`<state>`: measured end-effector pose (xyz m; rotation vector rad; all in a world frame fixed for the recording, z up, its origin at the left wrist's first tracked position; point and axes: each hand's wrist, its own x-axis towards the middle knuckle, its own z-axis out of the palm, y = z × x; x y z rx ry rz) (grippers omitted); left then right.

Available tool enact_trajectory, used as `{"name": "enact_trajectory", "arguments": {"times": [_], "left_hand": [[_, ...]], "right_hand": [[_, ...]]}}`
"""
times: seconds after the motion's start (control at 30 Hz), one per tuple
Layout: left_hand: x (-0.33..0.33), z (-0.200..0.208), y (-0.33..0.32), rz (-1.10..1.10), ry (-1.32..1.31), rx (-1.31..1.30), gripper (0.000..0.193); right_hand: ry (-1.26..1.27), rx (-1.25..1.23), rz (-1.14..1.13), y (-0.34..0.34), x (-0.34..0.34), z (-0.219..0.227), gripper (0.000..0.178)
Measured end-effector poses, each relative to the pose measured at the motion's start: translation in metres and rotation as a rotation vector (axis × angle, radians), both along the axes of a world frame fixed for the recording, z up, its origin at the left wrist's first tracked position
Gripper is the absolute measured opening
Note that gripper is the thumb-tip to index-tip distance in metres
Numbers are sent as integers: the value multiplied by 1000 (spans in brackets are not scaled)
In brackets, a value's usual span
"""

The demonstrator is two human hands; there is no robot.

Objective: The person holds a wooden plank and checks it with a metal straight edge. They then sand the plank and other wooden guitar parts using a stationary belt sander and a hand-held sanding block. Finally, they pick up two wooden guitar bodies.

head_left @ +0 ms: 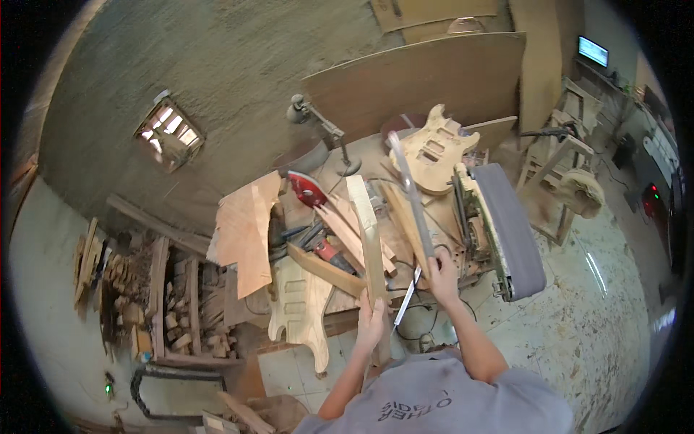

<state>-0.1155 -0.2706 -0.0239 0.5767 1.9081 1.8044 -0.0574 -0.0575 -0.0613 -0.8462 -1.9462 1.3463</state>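
Observation:
My left hand (371,322) is wrapped round the lower part of a long, pale wooden neck blank (372,249). The blank stands out away from me over the cluttered workbench. Further right, my right hand (442,278) is closed round the near end of a long grey bar (413,192), whose exact kind I cannot make out. A tan strip of wood (405,220) runs alongside the bar; whether the hand grips it too is unclear. Between my hands, a thin, shiny metal strip (407,296) slants downward. A curved piece of wood (325,269) lies just left of the blank.
A belt sander (510,231) stands at the bench's right. One guitar body (434,148) lies at the back, another (307,296) at the front left. A red iron-shaped tool (307,189), a desk lamp (340,141) and plywood (249,228) crowd the bench. Cables trail below; scrap-wood shelves (191,296) stand left.

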Motion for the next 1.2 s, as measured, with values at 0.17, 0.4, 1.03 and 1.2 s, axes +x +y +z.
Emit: {"name": "enact_trajectory", "arguments": {"times": [0.17, 0.4, 1.03, 1.2], "left_hand": [[10, 26, 35, -138, 4, -10, 59], [33, 46, 64, -286, 169, -76, 60], [45, 82, 78, -317, 334, -132, 56], [42, 73, 78, -309, 388, -89, 57]], "right_hand": [[342, 96, -49, -3, 22, 142, 35], [394, 288, -161, 22, 28, 205, 40], [533, 334, -221, 37, 35, 222, 39], [486, 277, -169, 37, 38, 223, 44]]}}
